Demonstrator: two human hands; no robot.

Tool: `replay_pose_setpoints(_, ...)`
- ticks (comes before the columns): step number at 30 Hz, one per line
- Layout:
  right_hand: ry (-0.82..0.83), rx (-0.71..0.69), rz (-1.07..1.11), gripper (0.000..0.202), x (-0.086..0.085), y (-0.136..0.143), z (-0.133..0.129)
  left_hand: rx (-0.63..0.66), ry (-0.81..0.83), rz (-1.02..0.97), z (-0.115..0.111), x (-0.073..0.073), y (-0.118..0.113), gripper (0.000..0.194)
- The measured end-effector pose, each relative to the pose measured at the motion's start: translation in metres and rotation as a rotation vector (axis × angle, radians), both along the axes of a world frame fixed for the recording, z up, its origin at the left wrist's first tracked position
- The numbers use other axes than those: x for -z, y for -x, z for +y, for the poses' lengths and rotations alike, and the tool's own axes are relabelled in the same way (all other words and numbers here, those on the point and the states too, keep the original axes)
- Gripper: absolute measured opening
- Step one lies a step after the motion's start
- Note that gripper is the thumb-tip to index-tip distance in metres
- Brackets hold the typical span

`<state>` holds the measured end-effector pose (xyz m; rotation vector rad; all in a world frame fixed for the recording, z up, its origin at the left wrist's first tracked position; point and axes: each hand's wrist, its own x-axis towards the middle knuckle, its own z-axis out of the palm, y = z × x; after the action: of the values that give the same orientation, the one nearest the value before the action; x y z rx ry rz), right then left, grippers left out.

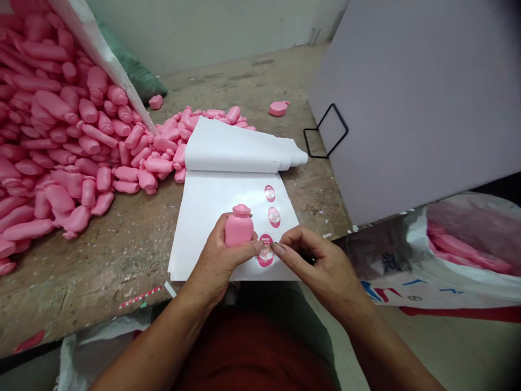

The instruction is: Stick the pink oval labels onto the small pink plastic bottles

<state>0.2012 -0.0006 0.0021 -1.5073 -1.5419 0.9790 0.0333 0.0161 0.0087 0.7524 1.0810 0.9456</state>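
My left hand [220,255] is closed round a small pink plastic bottle [238,228], held upright with its cap toward the far side. An oval pink-and-white sticker [265,256] with the word BABY is between my two hands. My right hand [319,260] pinches the sticker's right edge, and my left thumb tip touches or nearly touches its left side. Beneath them lies a white sticker sheet [203,217], where two more oval stickers [274,217] sit in a column. Several sheets are folded back in a roll [236,146] at its far end.
A large heap of pink bottles [61,141] spills from a white-edged container at left across the worktable [134,239]. One pink piece [279,108] lies farther back. At right stand a black wire bracket [325,133], a big grey panel [415,108] and a bag of pink bottles [468,250].
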Motion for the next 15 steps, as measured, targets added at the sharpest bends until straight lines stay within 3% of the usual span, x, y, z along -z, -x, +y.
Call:
replay_pose_setpoints(6,0.057,0.037,0.146,0.027,0.000,-0.004,0.003,-0.117,-0.116,0.125,0.002,0.010,0.004,0.040)
replay_pose_setpoints(15,0.077,-0.069,0.221,0.017,-0.009,0.009,0.007,-0.083,0.313,-0.397,0.001,0.001,0.000,0.031)
